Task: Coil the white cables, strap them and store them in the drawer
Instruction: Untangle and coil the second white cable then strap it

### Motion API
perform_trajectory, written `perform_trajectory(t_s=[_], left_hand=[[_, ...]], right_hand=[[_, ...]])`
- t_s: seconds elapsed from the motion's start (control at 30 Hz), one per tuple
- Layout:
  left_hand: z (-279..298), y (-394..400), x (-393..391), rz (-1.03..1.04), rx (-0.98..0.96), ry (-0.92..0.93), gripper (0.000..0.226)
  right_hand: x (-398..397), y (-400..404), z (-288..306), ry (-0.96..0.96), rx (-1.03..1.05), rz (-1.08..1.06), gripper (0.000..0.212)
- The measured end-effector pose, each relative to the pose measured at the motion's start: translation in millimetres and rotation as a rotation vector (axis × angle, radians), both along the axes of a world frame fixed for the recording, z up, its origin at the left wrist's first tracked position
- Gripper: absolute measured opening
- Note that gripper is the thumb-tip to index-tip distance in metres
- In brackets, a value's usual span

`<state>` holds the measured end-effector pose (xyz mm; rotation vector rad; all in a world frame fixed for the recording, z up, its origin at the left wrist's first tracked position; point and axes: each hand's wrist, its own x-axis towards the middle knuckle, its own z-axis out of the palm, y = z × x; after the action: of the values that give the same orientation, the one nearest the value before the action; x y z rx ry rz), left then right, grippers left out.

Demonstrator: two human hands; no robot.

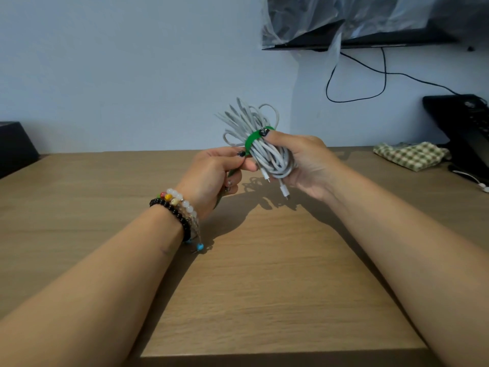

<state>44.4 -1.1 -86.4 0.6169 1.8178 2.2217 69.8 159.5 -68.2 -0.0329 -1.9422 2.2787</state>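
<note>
White cables [260, 144] are already coiled, gripped in the right hand [304, 165] above the wooden table [264, 287], its thumb pinning the green strap [252, 141]. Left hand [217, 176] pinches the strap's free end beside the coil. Fastening and storing seem left; no drawer shows.

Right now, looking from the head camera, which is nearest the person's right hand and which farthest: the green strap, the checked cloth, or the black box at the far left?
From the right hand:
1. Green strap, wrapped round the white cables it grips, under its thumb.
2. Checked cloth, on the table to its right.
3. Black box, at the table's far left edge.
</note>
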Motion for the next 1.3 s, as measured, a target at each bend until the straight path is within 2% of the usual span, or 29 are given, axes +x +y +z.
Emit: perform_trajectory(t_s=[0.27, 0.6, 0.8, 0.9, 1.0, 1.1, 1.23, 1.3], left_hand=[[-7, 0, -2, 0.074, -0.177, 0.082, 0.027], [-5, -2, -2, 0.092, -0.219, 0.146, 0.022], [-5, -2, -3, 0.116, -0.191, 0.144, 0.024], [-5, -1, -3, 0.121, -0.197, 0.152, 0.022], [-7, 0, -2, 0.171, -0.226, 0.155, 0.022], [-9, 2, -2, 0.234, -0.242, 0.157, 0.03], [-12, 2, -2, 0.233, -0.252, 0.141, 0.035], [-13, 1, -3, 0.234, -0.252, 0.122, 0.035]], right_hand=[[1, 14, 1, 0.049, 0.028, 0.028, 0.027], [-4, 15, -2, 0.115, 0.141, -0.1, 0.019], [-3, 13, -2, 0.186, 0.219, -0.191, 0.021], [-4, 11, -3, 0.214, 0.359, -0.258, 0.02], [-2, 5, -6, 0.302, 0.605, -0.367, 0.022], [-1, 1, -8, 0.358, 0.735, -0.349, 0.026], [-2, -2, -6, 0.354, 0.682, -0.271, 0.015], [-2, -1, -5, 0.325, 0.605, -0.224, 0.019]])
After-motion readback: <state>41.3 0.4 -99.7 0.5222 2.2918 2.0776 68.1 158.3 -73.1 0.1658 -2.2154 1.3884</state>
